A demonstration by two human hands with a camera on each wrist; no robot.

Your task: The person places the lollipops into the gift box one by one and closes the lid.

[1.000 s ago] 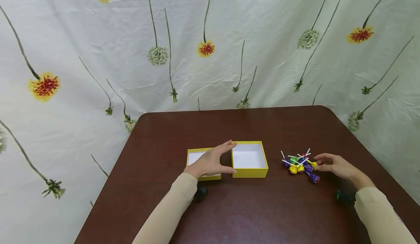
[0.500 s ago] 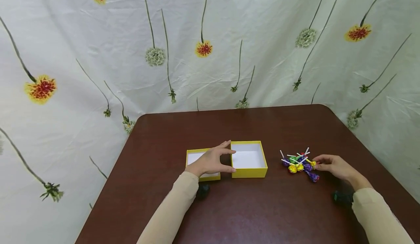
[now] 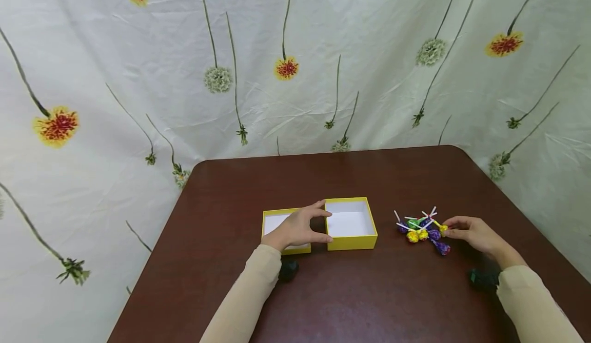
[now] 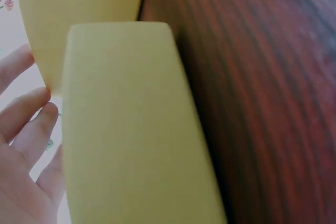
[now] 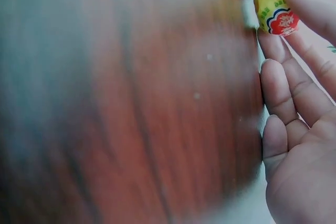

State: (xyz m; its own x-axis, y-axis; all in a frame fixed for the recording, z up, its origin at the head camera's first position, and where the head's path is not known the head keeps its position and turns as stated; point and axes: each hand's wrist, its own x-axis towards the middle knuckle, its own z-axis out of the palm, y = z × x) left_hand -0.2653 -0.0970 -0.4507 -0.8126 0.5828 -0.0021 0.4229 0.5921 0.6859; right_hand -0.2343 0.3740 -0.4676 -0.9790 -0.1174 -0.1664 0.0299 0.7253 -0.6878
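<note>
My left hand (image 3: pixel 295 228) spreads its thumb and fingers along the left side of the open yellow box (image 3: pixel 352 243), which is white inside. In the left wrist view, fingertips (image 4: pixel 39 98) touch the edge of a yellow wall. On the right, my right hand (image 3: pixel 473 235) pinches the yellow wrapped head of a lollipop (image 5: pixel 275 11) between thumb and fingers. This lollipop is at the right edge of a pile of wrapped lollipops (image 3: pixel 412 237) in purple, green and yellow, their white sticks crossing. Its stick overlaps the others in the head view.
A second shallow yellow tray (image 3: pixel 297 249), white inside like a box lid, lies left of the box, partly hidden under my left hand and wrist. Everything rests on a dark brown table (image 3: pixel 369 291). A white curtain with printed flowers (image 3: pixel 258 107) hangs behind.
My right fingers have closed on the yellow lollipop at the pile's edge and shifted it slightly, and some sticks have moved. My left hand stays at the box.
</note>
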